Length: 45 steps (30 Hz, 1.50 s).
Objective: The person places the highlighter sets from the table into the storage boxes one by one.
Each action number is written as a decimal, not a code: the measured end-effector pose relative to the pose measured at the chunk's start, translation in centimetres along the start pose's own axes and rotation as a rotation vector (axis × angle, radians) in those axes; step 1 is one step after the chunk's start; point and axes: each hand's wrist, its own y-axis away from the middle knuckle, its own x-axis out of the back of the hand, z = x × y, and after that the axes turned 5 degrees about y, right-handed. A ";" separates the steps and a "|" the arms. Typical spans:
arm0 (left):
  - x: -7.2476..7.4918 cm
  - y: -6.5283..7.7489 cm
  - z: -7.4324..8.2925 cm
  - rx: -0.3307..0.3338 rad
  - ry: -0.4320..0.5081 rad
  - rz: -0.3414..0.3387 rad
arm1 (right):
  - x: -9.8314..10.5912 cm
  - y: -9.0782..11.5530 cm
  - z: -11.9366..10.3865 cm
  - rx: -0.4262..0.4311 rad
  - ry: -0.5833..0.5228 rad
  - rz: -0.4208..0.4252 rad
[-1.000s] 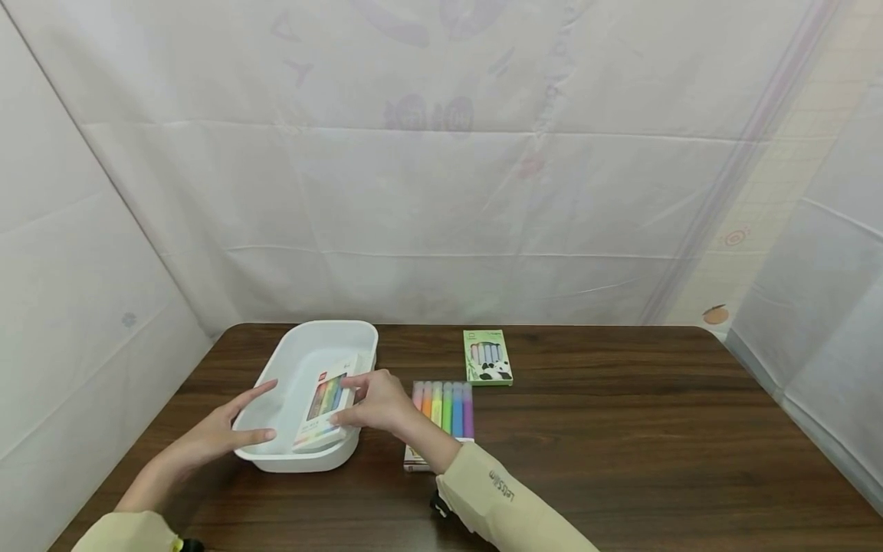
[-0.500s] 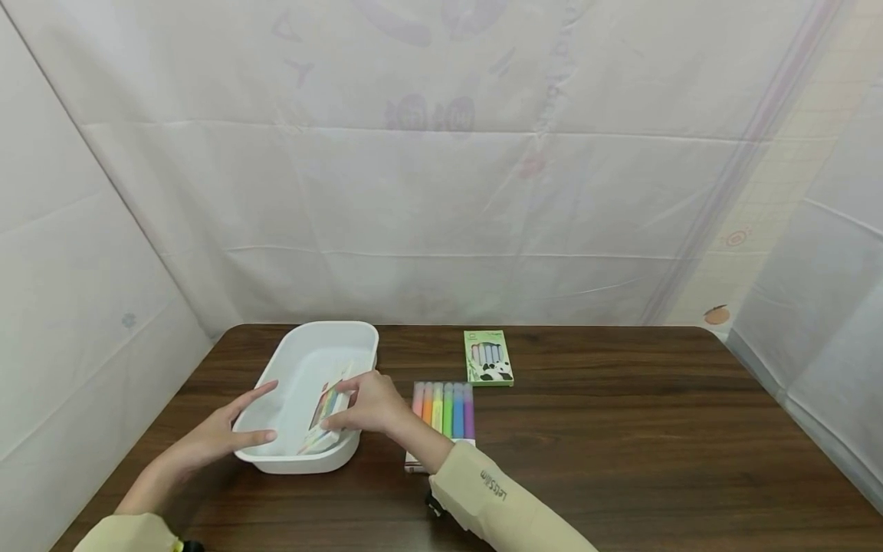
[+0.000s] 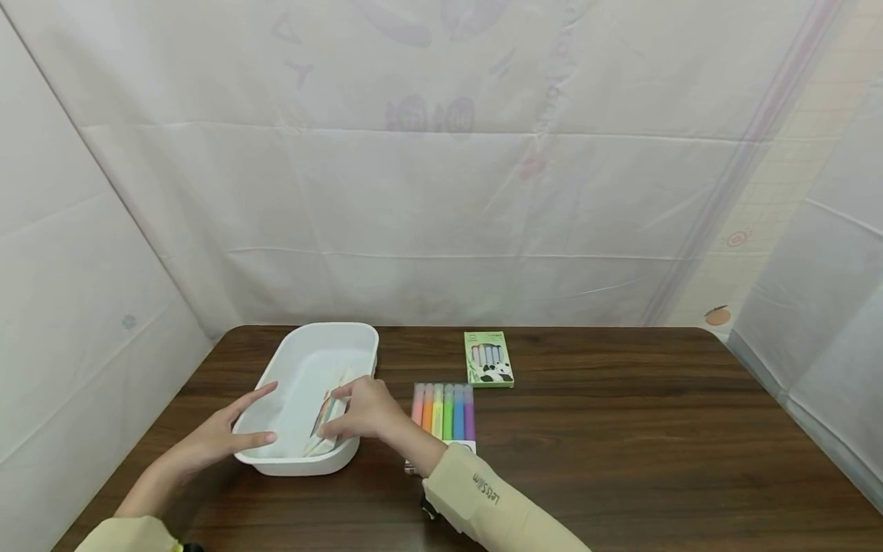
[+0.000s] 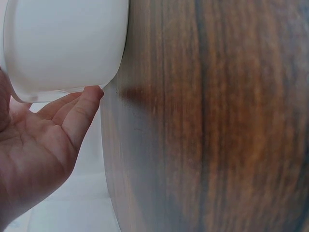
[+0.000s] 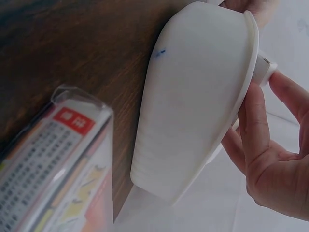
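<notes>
A white plastic bin (image 3: 303, 466) stands at the table's left. My left hand (image 3: 217, 433) holds its near left rim, with fingertips against the outer wall in the left wrist view. My right hand (image 3: 369, 408) pinches a white box (image 3: 328, 414) with a strip of rainbow-coloured sticks on its face. The box stands tilted on edge inside the bin, near the right wall, and the hand covers part of it. In the right wrist view, a corner of the box (image 5: 263, 70) shows above the rim.
Beneath the right forearm lies a clear pack of coloured markers (image 3: 447, 414). Behind it rests a green box with a panda (image 3: 488, 359). The dark wood table (image 3: 641, 429) meets white cloth walls (image 3: 448, 199) at the back and sides.
The box has tipped from lying face up to standing more on edge, and my right hand has moved slightly left and down with it. The left hand and bin stay put.
</notes>
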 end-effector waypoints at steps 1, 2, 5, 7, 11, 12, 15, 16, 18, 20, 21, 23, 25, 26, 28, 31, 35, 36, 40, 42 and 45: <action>0.0 0.0 0.0 0.001 -0.001 0.000 | 0.0 0.0 0.0 0.002 0.007 -0.001; 0.0 0.0 0.0 0.002 -0.003 0.001 | -0.1 0.0 0.0 0.006 0.010 -0.005; 0.0 0.1 0.0 -0.002 -0.006 0.003 | -0.2 0.0 -0.1 0.016 0.027 -0.010; 0.0 0.1 0.0 -0.002 -0.005 0.001 | -0.2 0.1 -0.1 0.022 0.038 -0.006; 0.0 0.1 0.0 -0.002 -0.006 0.000 | -0.2 0.2 -0.2 0.060 0.097 0.011; 0.0 0.1 0.0 -0.002 -0.007 0.000 | -0.2 0.2 -0.3 0.072 0.113 0.016; 0.0 0.1 0.0 -0.003 -0.011 0.002 | -0.2 0.2 -0.4 0.110 0.186 0.041; 0.0 0.0 0.0 -0.003 -0.013 0.004 | -0.2 0.1 -0.4 0.119 0.207 0.050; 0.0 0.0 -0.1 -0.002 -0.014 0.007 | -0.3 0.1 -0.5 0.128 0.254 0.068; 0.0 0.0 -0.1 -0.002 -0.013 0.009 | -0.3 0.0 -0.6 0.140 0.308 0.095; 0.0 0.0 -0.1 -0.003 -0.011 0.009 | -0.3 -0.1 -0.6 0.147 0.332 0.101; 0.0 0.1 -0.1 -0.006 -0.012 0.011 | -0.3 -0.2 -0.7 0.154 0.367 0.113; 0.0 0.1 -0.1 -0.010 -0.014 0.013 | -0.3 -0.3 -0.7 0.159 0.396 0.121; 0.0 0.0 -0.1 -0.010 -0.020 0.016 | -0.4 -0.4 -0.7 0.160 0.407 0.121; 0.0 0.0 -0.1 -0.009 -0.025 0.022 | -0.4 -0.4 -0.7 0.156 0.408 0.120; 0.0 0.0 -0.1 -0.005 -0.024 0.022 | -0.5 -0.3 -0.8 0.144 0.414 0.123; -0.1 0.0 -0.2 -0.003 -0.030 0.017 | -0.6 0.0 -1.0 0.152 0.454 0.139; 0.0 0.0 -0.3 -0.006 -0.027 0.015 | -0.6 0.0 -1.0 0.160 0.473 0.147; 0.0 -0.1 -0.2 -0.005 -0.027 0.019 | -0.6 -0.1 -1.3 0.183 0.538 0.169; 0.0 -0.2 0.0 0.000 -0.005 0.016 | -0.7 -0.2 -1.4 0.175 0.564 0.169; 0.0 -0.3 0.1 0.023 0.003 0.018 | -0.8 -0.3 -1.5 0.157 0.585 0.157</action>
